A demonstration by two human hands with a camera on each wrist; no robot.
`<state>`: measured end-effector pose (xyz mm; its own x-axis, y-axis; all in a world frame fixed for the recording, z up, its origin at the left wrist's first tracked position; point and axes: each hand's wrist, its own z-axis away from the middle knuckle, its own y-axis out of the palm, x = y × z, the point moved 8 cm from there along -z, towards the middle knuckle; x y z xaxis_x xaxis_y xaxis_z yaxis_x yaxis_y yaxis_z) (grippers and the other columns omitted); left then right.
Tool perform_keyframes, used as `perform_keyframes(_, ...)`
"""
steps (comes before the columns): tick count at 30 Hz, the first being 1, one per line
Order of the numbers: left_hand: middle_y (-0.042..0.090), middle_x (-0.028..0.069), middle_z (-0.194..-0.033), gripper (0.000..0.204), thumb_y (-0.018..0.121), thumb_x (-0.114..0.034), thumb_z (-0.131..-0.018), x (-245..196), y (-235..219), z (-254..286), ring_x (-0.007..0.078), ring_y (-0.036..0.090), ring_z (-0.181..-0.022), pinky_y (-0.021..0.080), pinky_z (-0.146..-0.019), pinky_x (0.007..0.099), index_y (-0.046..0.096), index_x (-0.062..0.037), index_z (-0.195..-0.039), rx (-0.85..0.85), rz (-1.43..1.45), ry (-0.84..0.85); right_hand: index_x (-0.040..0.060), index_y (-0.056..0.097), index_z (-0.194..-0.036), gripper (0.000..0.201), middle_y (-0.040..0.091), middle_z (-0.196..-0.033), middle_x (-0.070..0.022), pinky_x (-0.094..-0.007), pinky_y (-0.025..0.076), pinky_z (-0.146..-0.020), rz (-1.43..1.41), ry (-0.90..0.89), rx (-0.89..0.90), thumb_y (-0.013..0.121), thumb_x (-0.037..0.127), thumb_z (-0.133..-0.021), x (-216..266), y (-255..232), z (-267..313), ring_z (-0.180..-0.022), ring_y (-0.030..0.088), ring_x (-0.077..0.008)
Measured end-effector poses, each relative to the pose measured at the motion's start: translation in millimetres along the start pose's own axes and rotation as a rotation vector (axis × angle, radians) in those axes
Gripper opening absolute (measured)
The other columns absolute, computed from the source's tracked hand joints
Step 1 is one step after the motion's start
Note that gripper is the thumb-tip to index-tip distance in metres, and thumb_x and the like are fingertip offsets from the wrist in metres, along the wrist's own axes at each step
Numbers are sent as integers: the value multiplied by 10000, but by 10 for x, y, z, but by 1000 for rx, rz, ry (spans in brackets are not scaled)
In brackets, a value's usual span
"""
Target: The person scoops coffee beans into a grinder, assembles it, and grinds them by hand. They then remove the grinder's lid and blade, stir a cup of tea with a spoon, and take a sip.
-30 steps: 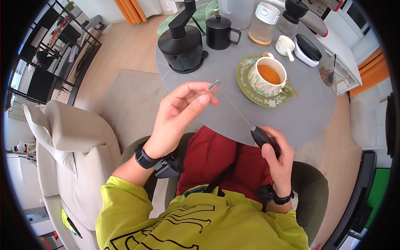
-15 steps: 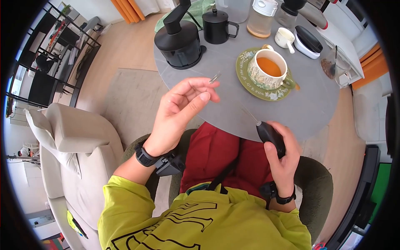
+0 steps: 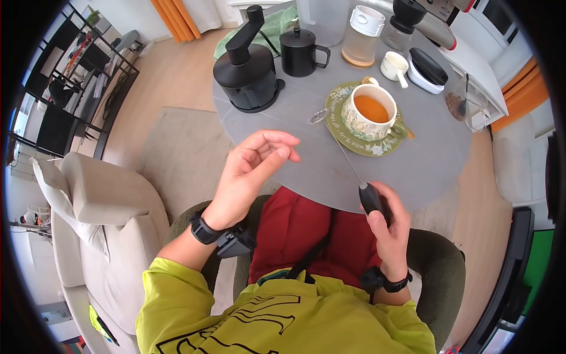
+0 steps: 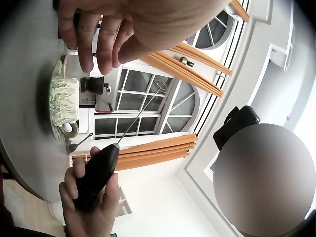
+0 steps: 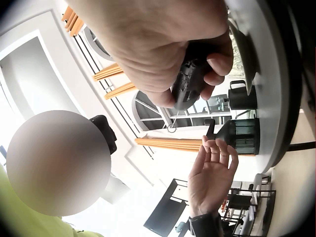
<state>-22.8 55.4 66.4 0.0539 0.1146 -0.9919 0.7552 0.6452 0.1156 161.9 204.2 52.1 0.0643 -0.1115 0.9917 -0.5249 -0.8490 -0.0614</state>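
Note:
My right hand (image 3: 392,230) grips the black handle of a milk frother (image 3: 371,199), its thin shaft pointing up and left to a wire coil beside the saucer. In the left wrist view the frother (image 4: 98,173) tilts upward in the right hand (image 4: 94,212). My left hand (image 3: 250,171) hangs over the table's near edge, fingers loosely bent, holding nothing and apart from the coil. A patterned cup (image 3: 368,112) of orange-brown liquid stands on a green saucer (image 3: 377,148). In the right wrist view the left hand (image 5: 212,177) is raised with fingers apart.
On the grey table (image 3: 306,171) stand a black grinder-like device with a crank (image 3: 247,82), a black lidded pot (image 3: 299,54), a glass jar (image 3: 361,44), a small white cup (image 3: 393,66) and a black-and-white container (image 3: 427,71). A beige sofa (image 3: 112,194) is at the left.
The frother's coil has moved away from my left fingertips toward the saucer. My left hand has let go of it and stays in nearly the same place; the right hand keeps its grip.

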Motion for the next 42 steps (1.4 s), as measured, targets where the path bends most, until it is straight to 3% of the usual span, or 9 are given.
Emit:
perform_keyframes(8, 684, 67, -994, 201, 567, -135, -997, 2, 19, 6, 152, 629, -1005, 435, -963, 307, 612, -22, -1157, 8, 10, -3, 1, 622, -1158, 356, 623, -935, -103, -282, 461, -774, 241, -178, -69, 692, 101, -823, 130, -26, -4, -844, 597, -203)
perform_keyframes(23, 680, 70, -992, 206, 566, -127, -996, 2, 1, 10, 164, 631, -1001, 428, -970, 317, 604, -19, -1167, -7, 10, 8, -1, 631, -1135, 407, 634, -939, -141, -342, 504, -681, 524, -402, -125, 757, 79, -757, 307, 35, 13, -785, 629, -297)
perform_keyframes(32, 676, 77, -986, 198, 562, -123, -995, 26, -1, 7, 175, 634, -1007, 431, -973, 326, 599, -11, -1154, -12, 27, 5, 30, 658, -1144, 446, 629, -920, -131, -339, 506, -585, 719, -570, -200, 794, 110, -728, 387, 72, 57, -729, 638, -270)
perform_keyframes(42, 665, 63, -973, 187, 558, -119, -997, 32, 15, 8, 176, 635, -996, 434, -966, 327, 605, -17, -1146, -14, 23, 9, 37, 664, -1154, 454, 629, -911, -122, -338, 500, -577, 775, -600, -228, 801, 167, -741, 363, 60, 79, -724, 634, -260)
